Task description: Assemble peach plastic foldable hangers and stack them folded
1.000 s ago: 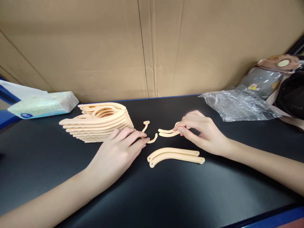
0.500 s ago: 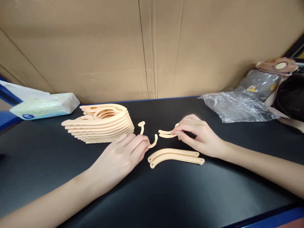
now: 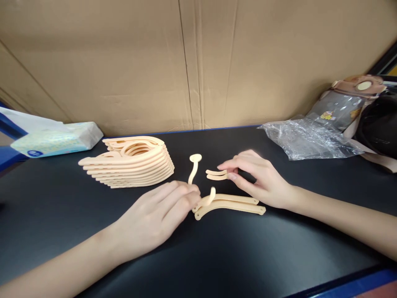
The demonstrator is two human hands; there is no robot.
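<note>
My left hand [image 3: 161, 213] is closed on a cream plastic hanger hook [image 3: 193, 171]. A flat round end sticks up beyond my fingers and the curved tip points right; its middle is hidden by the fingers. Just below that tip lie two curved hanger arms [image 3: 231, 205] side by side, with holes at their ends. My right hand [image 3: 259, 178] rests at two thin curved cream pieces [image 3: 216, 174]. Its index finger and thumb are apart, and the hand hides the pieces' right ends. A stack of folded cream hangers [image 3: 133, 165] stands left of the hook.
A tissue pack [image 3: 62, 138] lies at the back left. Crumpled clear plastic [image 3: 310, 138] and a grey bottle with a brown lid [image 3: 339, 103] are at the back right, beside a dark object [image 3: 380, 126]. Cardboard [image 3: 139, 66] stands behind the black table [image 3: 235, 256].
My left hand has moved slightly toward me and right with the hook, whose tip now overlaps the hanger arms. My right index finger has lifted away from the thumb.
</note>
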